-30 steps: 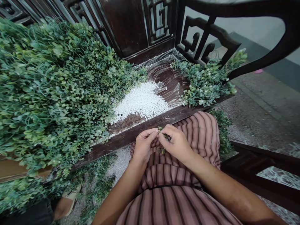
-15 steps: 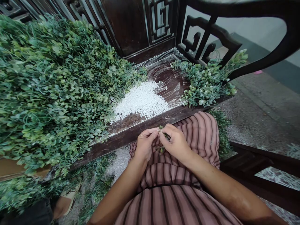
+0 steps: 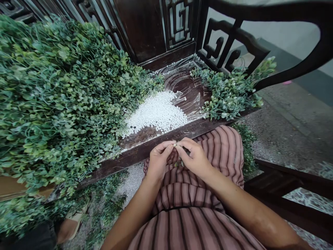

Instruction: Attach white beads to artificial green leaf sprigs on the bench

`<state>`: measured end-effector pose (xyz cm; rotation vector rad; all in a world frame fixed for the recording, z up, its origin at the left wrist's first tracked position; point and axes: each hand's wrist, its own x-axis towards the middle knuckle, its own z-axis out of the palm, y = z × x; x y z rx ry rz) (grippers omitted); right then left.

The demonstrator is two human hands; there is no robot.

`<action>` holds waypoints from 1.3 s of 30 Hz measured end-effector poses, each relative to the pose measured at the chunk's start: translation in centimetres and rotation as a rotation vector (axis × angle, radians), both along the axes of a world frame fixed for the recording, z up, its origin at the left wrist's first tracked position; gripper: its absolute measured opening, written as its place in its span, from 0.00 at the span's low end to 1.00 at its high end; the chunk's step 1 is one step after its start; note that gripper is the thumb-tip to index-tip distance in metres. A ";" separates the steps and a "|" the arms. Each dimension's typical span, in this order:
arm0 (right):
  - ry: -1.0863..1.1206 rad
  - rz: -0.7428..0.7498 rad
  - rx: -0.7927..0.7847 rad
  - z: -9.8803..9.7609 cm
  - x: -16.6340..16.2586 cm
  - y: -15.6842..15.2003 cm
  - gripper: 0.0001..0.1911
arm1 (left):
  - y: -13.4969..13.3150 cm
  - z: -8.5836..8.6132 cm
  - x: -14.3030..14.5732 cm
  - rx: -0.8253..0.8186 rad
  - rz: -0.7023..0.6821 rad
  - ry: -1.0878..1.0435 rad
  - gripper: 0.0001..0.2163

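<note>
Above my lap, my left hand (image 3: 159, 159) and my right hand (image 3: 194, 157) meet fingertip to fingertip, both pinched. A tiny white bead (image 3: 174, 145) shows where the tips touch, on the left hand's side. Behind my right fingers, green bits of a leafy sprig (image 3: 186, 150) peek out, mostly covered by that hand. Just beyond the hands, a heap of white beads (image 3: 158, 113) is spread over the dark wooden bench seat (image 3: 140, 136).
A large mass of artificial greenery (image 3: 65, 93) covers the seat's left side. A smaller bunch of sprigs (image 3: 226, 93) lies at the right, by the carved armrest (image 3: 231, 41). More greenery (image 3: 104, 201) lies on the floor near another person's foot (image 3: 69, 227).
Both hands have shifted very slightly left, still pinched together. The green tip that stuck up between the fingers is now hidden, and the white bead shows more plainly.
</note>
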<state>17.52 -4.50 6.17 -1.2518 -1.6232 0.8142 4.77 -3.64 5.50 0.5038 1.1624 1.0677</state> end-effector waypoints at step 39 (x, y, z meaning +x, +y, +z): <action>-0.174 0.265 -0.171 1.7 2.4 2.4 0.11 | -0.4 -0.3 1.5 -0.265 -0.310 -0.132 0.17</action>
